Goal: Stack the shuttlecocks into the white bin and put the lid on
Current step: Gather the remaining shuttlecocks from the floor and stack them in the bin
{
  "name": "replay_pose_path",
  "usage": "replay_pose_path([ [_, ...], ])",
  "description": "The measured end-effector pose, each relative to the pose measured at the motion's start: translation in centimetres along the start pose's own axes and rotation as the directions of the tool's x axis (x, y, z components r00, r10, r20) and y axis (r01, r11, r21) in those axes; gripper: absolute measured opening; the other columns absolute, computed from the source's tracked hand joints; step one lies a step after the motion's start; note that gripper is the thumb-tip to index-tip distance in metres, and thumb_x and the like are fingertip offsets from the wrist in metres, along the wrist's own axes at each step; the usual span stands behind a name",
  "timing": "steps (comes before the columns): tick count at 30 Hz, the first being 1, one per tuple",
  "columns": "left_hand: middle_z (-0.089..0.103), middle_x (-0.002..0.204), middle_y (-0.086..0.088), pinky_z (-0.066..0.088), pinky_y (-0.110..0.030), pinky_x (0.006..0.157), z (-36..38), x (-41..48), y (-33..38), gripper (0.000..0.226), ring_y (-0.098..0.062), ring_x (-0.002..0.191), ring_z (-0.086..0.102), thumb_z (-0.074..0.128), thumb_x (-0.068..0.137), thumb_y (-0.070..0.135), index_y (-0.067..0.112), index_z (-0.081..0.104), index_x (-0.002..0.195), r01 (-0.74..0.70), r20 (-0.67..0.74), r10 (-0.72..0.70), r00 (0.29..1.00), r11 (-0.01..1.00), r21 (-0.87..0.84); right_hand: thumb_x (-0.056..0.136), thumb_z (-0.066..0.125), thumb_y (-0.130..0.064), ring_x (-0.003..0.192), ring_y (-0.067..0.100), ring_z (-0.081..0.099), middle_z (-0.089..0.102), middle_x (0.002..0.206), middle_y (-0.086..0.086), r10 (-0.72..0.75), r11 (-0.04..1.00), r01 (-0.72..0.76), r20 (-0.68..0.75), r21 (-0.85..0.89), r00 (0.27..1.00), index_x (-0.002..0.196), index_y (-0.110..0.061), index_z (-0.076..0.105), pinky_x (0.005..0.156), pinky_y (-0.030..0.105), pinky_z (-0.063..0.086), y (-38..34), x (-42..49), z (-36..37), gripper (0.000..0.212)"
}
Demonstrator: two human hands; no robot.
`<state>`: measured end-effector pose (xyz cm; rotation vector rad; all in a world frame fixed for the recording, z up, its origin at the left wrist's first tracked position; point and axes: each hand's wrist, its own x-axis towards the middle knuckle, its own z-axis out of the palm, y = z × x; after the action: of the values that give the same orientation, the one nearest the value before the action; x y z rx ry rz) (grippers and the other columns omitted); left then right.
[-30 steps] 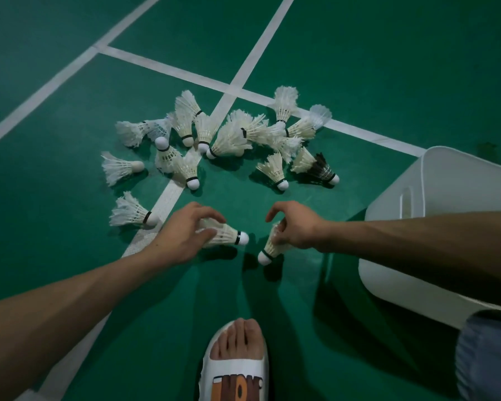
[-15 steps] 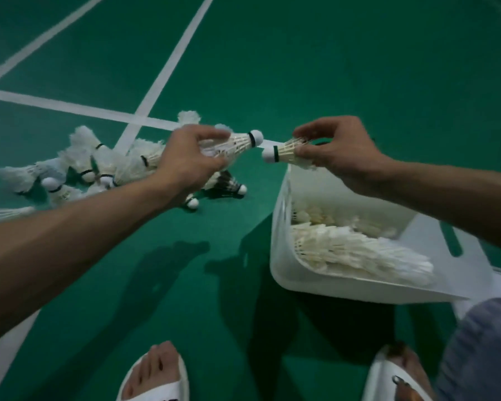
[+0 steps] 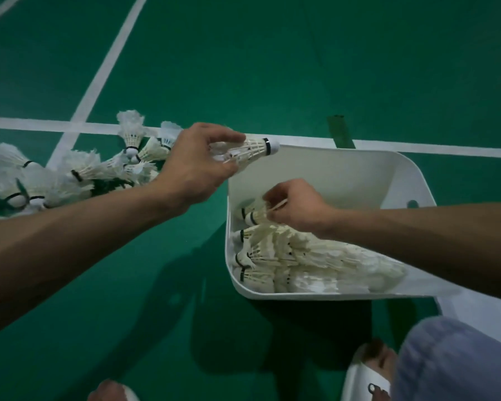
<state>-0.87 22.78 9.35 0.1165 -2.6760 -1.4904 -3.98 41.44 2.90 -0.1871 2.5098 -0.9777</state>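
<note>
Shuttlecocks [image 3: 301,261] lie in nested rows inside the white bin [image 3: 359,175], corks toward its left wall. Right hand [image 3: 295,206], level with the bin's far rim half a second ago, is now down inside the bin, fingers pinching the feathers of one shuttlecock [image 3: 256,216] just above the top row. Left hand [image 3: 197,166] keeps its curled grip on a second shuttlecock [image 3: 253,149], cork pointing right over the bin's far-left corner. Loose pile [image 3: 84,172] remains on the green court floor [image 3: 272,68], left of the bin.
</note>
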Motion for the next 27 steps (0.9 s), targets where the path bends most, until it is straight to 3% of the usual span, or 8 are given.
replay_pose_path([
  [6,0.054,0.124,0.002,0.053,-0.034,0.093,-0.6,1.1,-0.8,0.042,-0.015,0.104,0.059,0.073,0.079,0.006,0.028,0.067,0.114,-0.011,-0.047,0.011,0.999,1.000,0.000,0.078,0.073,-0.004,0.092,0.021,0.068,0.072,0.100,0.007,0.006,0.998,-0.002,0.059,-0.061,0.998,0.109,-0.009,0.069,0.087,0.035,0.056,0.6,3.0,2.7,0.031],
  [8,0.054,0.126,0.002,0.054,-0.031,0.090,-0.8,1.3,-0.9,0.042,-0.010,0.099,0.058,0.073,0.079,0.006,0.029,0.067,0.114,-0.004,-0.054,0.004,0.999,1.000,-0.004,0.078,0.071,0.000,0.089,0.022,0.067,0.070,0.098,0.011,0.059,0.998,-0.059,0.079,-0.003,0.995,0.111,-0.006,0.066,0.087,0.039,0.056,1.0,3.6,3.1,0.034],
  [11,0.054,0.126,0.002,0.059,-0.033,0.074,-0.8,1.4,-0.9,0.042,-0.005,0.090,0.060,0.074,0.078,0.007,0.028,0.067,0.114,0.005,-0.046,-0.007,0.999,0.999,-0.040,0.078,0.071,0.004,0.086,0.024,0.065,0.066,0.089,0.010,0.106,0.988,-0.121,0.147,0.093,0.983,0.119,-0.005,0.056,0.086,0.044,0.056,0.7,4.1,3.5,0.044],
  [13,0.055,0.125,0.001,0.058,-0.035,0.079,-0.6,1.5,-0.9,0.041,-0.011,0.093,0.063,0.075,0.077,0.010,0.028,0.068,0.113,0.001,-0.042,-0.003,0.999,0.999,-0.046,0.077,0.072,0.002,0.086,0.024,0.067,0.067,0.087,0.007,0.083,0.991,-0.098,0.149,0.096,0.985,0.122,-0.011,0.052,0.084,0.044,0.057,0.7,4.4,3.9,0.050],
  [17,0.055,0.125,0.000,0.047,-0.034,0.101,-0.4,1.6,-0.9,0.040,-0.013,0.108,0.057,0.077,0.077,0.015,0.026,0.068,0.114,-0.012,-0.018,0.012,1.000,1.000,-0.013,0.075,0.077,-0.006,0.079,0.019,0.067,0.068,0.083,0.003,-0.004,1.000,0.005,0.082,-0.005,0.997,0.116,-0.016,0.053,0.076,0.039,0.058,1.1,3.6,3.2,0.049],
  [21,0.053,0.125,0.002,0.044,-0.035,0.105,-0.4,1.4,-0.7,0.040,-0.012,0.111,0.055,0.076,0.078,0.015,0.027,0.067,0.115,-0.024,-0.009,0.025,1.000,0.999,0.033,0.072,0.082,-0.006,0.071,0.016,0.061,0.062,0.079,0.001,0.033,0.999,-0.035,0.031,0.037,0.999,0.096,-0.017,0.060,0.070,0.034,0.058,1.2,2.5,1.6,0.034],
  [24,0.053,0.125,0.001,0.044,-0.033,0.104,-0.3,1.2,-0.2,0.039,-0.012,0.109,0.055,0.075,0.078,0.015,0.028,0.067,0.115,-0.043,0.000,0.043,0.999,0.996,0.084,0.073,0.080,-0.008,0.074,0.018,0.063,0.064,0.078,0.000,0.017,0.998,-0.010,-0.131,0.054,0.991,0.084,-0.019,0.058,0.067,0.031,0.057,1.5,1.0,-0.3,0.027],
  [27,0.053,0.125,0.001,0.044,-0.028,0.102,0.1,1.2,0.6,0.038,-0.014,0.107,0.056,0.075,0.079,0.015,0.027,0.068,0.114,-0.070,0.069,0.059,0.996,0.984,0.165,0.073,0.082,-0.017,0.073,0.013,0.059,0.062,0.082,-0.002,-0.058,0.995,0.079,-0.283,0.061,0.957,0.085,-0.019,0.057,0.062,0.020,0.049,1.5,-0.9,-2.5,0.028],
])
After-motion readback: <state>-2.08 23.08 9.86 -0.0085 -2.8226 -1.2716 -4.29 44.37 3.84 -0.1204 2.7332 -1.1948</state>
